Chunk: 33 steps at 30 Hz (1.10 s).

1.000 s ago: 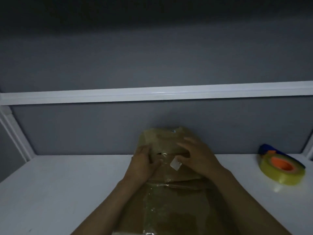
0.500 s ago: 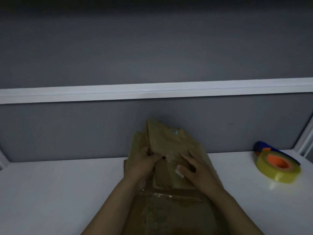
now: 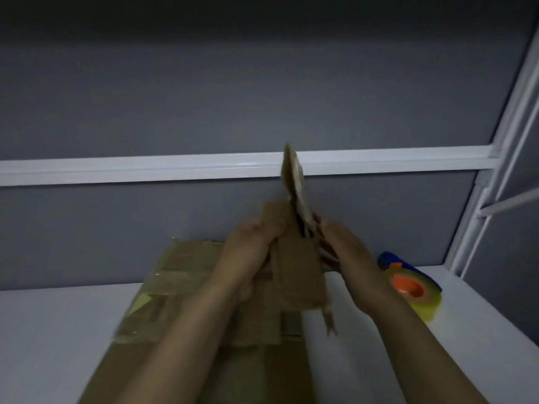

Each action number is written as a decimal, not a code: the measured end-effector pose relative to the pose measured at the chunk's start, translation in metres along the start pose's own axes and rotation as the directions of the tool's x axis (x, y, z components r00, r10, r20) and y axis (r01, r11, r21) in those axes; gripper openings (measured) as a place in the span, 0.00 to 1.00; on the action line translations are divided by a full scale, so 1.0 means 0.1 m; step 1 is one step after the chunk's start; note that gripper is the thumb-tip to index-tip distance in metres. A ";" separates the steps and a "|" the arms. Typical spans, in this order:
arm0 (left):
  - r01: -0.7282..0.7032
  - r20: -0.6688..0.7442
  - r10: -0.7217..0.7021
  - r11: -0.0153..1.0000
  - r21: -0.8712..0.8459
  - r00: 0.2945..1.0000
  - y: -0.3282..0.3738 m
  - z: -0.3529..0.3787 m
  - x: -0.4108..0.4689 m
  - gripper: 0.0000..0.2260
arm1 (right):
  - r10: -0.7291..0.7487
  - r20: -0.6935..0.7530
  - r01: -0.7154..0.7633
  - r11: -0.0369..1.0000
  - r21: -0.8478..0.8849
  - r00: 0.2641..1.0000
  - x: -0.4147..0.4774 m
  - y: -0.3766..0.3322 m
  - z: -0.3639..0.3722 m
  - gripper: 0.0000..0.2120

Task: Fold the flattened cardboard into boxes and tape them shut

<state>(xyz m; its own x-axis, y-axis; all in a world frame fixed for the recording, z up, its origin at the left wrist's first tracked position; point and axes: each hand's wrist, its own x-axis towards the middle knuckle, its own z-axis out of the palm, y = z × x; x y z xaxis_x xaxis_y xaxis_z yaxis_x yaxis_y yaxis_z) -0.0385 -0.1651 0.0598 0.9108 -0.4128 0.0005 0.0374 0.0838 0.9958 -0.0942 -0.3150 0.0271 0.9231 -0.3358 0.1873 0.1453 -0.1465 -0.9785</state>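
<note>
Holding a small folded cardboard piece (image 3: 297, 272) upright between both hands, above the white table (image 3: 43, 330).
My left hand (image 3: 248, 249) curls round its left edge and my right hand (image 3: 344, 252) grips its right side, with one flap (image 3: 294, 182) sticking up. Beneath it lies a taped flat cardboard sheet (image 3: 175, 287). A yellow tape roll (image 3: 414, 295) sits on the table beside my right wrist.

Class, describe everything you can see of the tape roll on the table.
The tape roll is a clear, yellowish band wound on an orange core. It lies on the white table at the right. A blue part, perhaps a dispenser, sticks out behind it. Nothing else appears to touch it.
</note>
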 end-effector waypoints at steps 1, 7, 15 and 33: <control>0.002 0.013 -0.003 1.000 0.027 1.000 -0.08 0.20 -0.04 0.09 | 0.012 0.017 -0.012 1.000 0.025 1.000 -0.04 0.00 -0.15 0.27; 0.071 0.003 -0.071 0.997 0.019 0.997 -0.52 1.25 -0.32 0.09 | 0.111 0.215 -0.075 0.983 -0.171 0.970 -0.29 0.19 -1.16 0.37; 0.153 -0.219 -0.130 0.984 0.093 0.967 -0.77 1.74 -0.45 0.03 | 0.035 0.055 0.005 0.801 -0.598 0.998 -0.37 0.60 -1.81 0.15; -0.199 0.228 0.060 0.724 0.660 0.972 -1.03 1.41 -0.07 0.23 | 0.071 -0.084 -0.103 0.862 -0.497 0.994 -0.35 1.05 -2.36 0.15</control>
<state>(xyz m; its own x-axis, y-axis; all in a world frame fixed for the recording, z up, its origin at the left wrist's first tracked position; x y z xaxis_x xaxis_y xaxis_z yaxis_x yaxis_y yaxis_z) -0.1065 -0.2992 -0.0303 0.7939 -0.6026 0.0807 -0.4257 -0.4562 0.7815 -0.1949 -0.5379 -0.0620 0.8981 -0.4218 0.1243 -0.1467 -0.5539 -0.8196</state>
